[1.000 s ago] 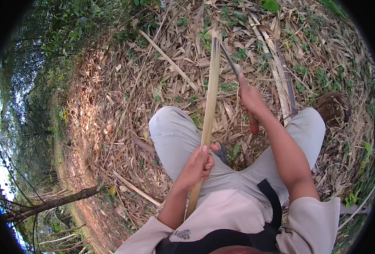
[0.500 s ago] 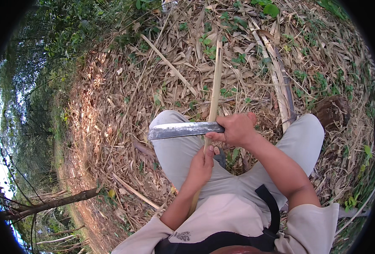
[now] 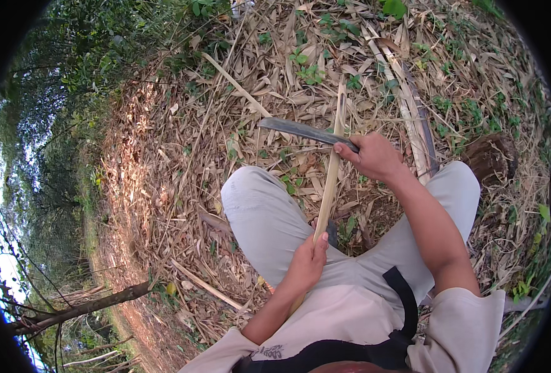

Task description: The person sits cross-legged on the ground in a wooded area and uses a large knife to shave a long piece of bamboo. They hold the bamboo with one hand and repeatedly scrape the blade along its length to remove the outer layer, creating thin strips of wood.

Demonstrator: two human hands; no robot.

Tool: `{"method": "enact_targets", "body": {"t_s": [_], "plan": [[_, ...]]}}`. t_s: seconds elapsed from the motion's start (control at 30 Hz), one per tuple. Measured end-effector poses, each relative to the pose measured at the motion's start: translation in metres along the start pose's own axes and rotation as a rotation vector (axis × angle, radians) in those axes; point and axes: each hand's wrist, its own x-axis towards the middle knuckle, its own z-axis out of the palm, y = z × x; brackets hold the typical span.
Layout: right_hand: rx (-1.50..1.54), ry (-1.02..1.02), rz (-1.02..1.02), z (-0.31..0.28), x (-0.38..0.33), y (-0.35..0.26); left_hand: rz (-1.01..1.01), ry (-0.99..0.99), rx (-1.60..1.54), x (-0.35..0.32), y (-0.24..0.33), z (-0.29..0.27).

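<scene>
My left hand (image 3: 308, 261) is closed around the near part of a long pale bamboo strip (image 3: 329, 196), which runs away from me between my knees. The strip's far end looks split. My right hand (image 3: 375, 156) grips a machete (image 3: 300, 129) close to the near end of its dark blade; the handle is hidden by the hand. The blade points left and lies across the strip, touching it or just above it; I cannot tell which.
Dry leaves and small green plants cover the ground. One thin stick (image 3: 235, 84) lies ahead to the left, another (image 3: 207, 285) by my left side. Long split poles (image 3: 406, 102) lie ahead to the right, near a brown stump (image 3: 490, 158). A bare branch (image 3: 95, 306) juts in at far left.
My right hand has moved the machete farther from me along the strip, and its blade has turned, tilting down to the right. The strip has shifted nearer and slants more to the right.
</scene>
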Motion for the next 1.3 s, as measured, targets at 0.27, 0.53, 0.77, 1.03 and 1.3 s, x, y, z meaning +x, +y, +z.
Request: {"method": "enact_targets", "body": {"t_s": [0.27, 0.53, 0.77, 1.03, 1.3], "plan": [[0.096, 0.043, 0.195, 0.004, 0.024, 0.022, -0.115, -0.064, -0.161, -0.014, -0.011, -0.009], [0.116, 0.117, 0.352, -0.004, 0.035, 0.05, -0.06, -0.077, -0.024, -0.03, -0.02, -0.018], [0.588, 0.329, 0.368, 0.018, 0.027, 0.031, -0.278, -0.349, -0.513, -0.022, 0.017, -0.039], [0.744, 0.255, 0.257, 0.006, -0.008, -0.018, -0.125, -0.42, -0.531, 0.021, 0.013, -0.031], [1.287, 0.023, 0.294, -0.017, -0.018, -0.06, 0.119, -0.296, -0.275, 0.041, 0.036, -0.037]]}}
